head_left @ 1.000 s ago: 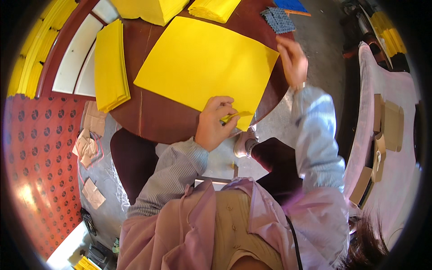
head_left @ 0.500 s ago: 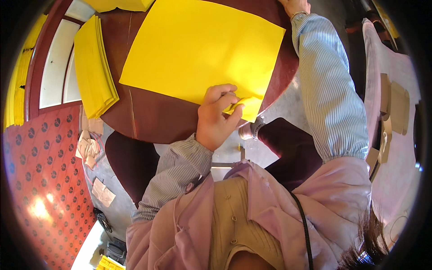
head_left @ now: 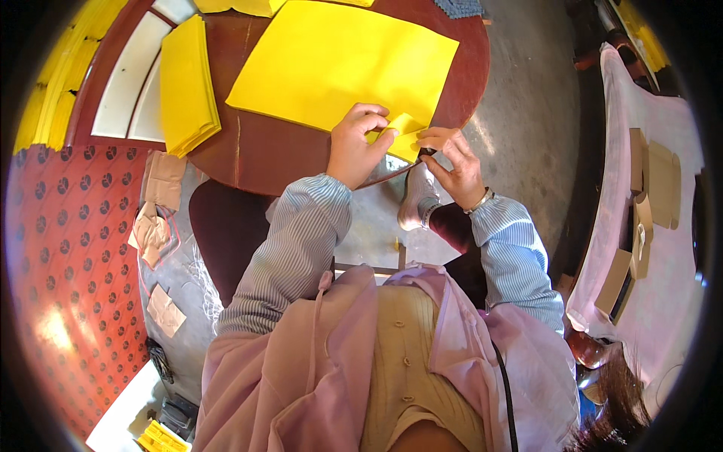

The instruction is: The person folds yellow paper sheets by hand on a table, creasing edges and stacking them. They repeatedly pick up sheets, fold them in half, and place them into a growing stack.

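- Yellow sheet (head_left: 343, 68): spread on the round dark red table (head_left: 294, 154); its near-right corner reaches the table's near edge, and a curled flap (head_left: 404, 123) stands up there.
- Left hand (head_left: 352, 147): fingers bent, grasping the sheet at the flap between thumb and fingertips.
- Right hand (head_left: 461, 167): just right of that corner, thumb and fingers pinched around a small dark object (head_left: 427, 152); its kind cannot be told. Whether these fingertips also press on the sheet, cannot tell.
- Both forearms: striped sleeves (head_left: 297, 226); bracelet (head_left: 480, 201) at right wrist.
- Left side of table: stack of folded yellow sheets (head_left: 186, 87), apart from the spread sheet.
- Far edge of table: blue-grey textured piece (head_left: 458, 7), partly cut off by the frame.
- Floor, left: brown paper (head_left: 166, 310).
- Right: open cardboard boxes (head_left: 663, 184) on a pale pink cloth (head_left: 655, 301).
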Action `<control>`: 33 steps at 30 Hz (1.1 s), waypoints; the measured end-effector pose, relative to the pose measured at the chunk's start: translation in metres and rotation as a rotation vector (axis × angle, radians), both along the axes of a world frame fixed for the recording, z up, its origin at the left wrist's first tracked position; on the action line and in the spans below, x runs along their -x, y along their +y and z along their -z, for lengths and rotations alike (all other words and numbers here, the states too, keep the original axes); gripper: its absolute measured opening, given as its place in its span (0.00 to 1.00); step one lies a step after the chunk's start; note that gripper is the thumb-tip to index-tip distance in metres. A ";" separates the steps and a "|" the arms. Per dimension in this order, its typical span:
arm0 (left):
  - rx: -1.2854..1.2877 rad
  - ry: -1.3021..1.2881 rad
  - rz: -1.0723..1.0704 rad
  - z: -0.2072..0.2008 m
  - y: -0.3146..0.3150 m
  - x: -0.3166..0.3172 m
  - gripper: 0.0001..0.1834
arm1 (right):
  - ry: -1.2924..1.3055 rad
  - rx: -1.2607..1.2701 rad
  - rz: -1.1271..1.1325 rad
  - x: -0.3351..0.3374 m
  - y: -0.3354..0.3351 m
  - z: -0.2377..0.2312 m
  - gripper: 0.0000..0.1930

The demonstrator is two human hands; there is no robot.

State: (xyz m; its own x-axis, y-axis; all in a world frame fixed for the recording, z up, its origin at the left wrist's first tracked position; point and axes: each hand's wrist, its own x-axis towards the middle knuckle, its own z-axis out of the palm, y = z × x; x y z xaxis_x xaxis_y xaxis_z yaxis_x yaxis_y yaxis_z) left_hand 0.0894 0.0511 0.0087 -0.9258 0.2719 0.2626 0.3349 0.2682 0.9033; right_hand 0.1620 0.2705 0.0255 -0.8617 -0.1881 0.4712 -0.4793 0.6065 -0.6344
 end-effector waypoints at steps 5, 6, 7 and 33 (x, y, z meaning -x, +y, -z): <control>-0.033 -0.058 0.060 0.001 -0.004 0.003 0.10 | -0.059 -0.020 -0.117 0.010 0.004 -0.001 0.15; -0.012 -0.062 0.079 0.001 -0.005 0.004 0.10 | -0.078 -0.005 -0.138 0.010 0.005 -0.001 0.14; -0.015 -0.063 0.080 0.002 -0.006 0.004 0.10 | -0.109 0.033 -0.125 0.011 0.005 -0.001 0.11; -0.024 -0.059 0.105 0.002 -0.008 0.006 0.08 | -0.176 0.321 0.048 0.009 -0.005 0.015 0.13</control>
State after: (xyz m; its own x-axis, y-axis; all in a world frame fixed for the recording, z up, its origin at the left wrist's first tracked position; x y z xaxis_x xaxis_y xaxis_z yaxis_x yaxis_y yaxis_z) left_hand 0.0834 0.0431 0.0071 -0.9065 0.3625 0.2165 0.3065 0.2122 0.9279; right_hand 0.1533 0.2659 0.0106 -0.9393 -0.0120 0.3430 -0.3212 0.3826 -0.8663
